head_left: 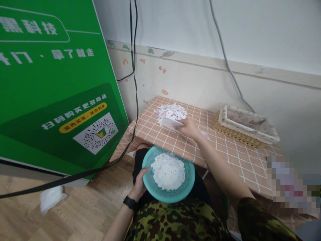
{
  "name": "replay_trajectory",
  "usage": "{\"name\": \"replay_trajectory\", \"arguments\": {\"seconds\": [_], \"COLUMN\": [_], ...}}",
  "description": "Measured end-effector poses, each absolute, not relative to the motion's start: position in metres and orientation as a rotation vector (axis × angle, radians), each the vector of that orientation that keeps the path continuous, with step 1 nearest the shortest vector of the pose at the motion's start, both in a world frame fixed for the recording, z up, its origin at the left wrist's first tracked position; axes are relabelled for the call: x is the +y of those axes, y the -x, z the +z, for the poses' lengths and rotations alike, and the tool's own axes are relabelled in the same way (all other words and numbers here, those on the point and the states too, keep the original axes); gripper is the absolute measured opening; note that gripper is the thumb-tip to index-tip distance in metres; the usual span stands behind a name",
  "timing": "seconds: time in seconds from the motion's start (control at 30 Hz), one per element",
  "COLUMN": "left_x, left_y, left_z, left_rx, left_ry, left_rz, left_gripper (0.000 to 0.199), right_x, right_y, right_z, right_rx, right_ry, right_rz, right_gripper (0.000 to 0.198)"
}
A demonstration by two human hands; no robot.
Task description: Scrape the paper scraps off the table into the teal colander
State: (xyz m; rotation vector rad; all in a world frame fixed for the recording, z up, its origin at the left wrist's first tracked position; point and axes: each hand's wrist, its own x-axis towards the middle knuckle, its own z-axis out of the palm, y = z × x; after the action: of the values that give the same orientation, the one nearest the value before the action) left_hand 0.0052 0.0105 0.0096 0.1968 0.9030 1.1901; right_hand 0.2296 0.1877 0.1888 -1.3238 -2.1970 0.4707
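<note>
My left hand (140,183) grips the left rim of a teal plastic colander (190,182) that rests on my lap by the table's edge. Inside it lies a heap of small white paper scraps (168,171). Over the table, my right hand (189,128) holds a flat white card (172,124), tilted along the near side of a second pile of paper scraps (174,109), white with pinkish marks. The card hides part of that pile's front. A small pinkish scrap (204,134) lies to the right of my right hand.
A checked brown cloth (147,129) covers the table. At its right stands a lined wicker basket (235,134). A tall green cabinet (62,83) is on the left, with a black strap (135,100) hanging in front. A white plastic bag (52,198) lies on the floor.
</note>
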Motion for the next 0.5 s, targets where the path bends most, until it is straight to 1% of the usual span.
{"name": "replay_trajectory", "arguments": {"seconds": [0.2, 0.3, 0.5], "left_x": [0.0113, 0.0112, 0.0110], "left_y": [-0.0054, -0.0056, -0.0055], "left_z": [0.0071, 0.0063, 0.0071], "left_rx": [0.907, 0.911, 0.904], "left_ry": [-0.183, -0.185, -0.197], "left_rz": [1.201, 1.201, 1.207], "left_gripper": [0.020, 0.018, 0.022], "right_x": [0.1856, 0.1864, 0.1845], "right_y": [-0.2334, -0.2319, -0.2320], "right_z": [0.1922, 0.1896, 0.1876], "right_rx": [-2.187, -2.157, -2.204], "right_ry": [1.321, 1.332, 1.277], "right_rz": [0.572, 0.562, 0.559], "right_gripper": [0.018, 0.018, 0.016]}}
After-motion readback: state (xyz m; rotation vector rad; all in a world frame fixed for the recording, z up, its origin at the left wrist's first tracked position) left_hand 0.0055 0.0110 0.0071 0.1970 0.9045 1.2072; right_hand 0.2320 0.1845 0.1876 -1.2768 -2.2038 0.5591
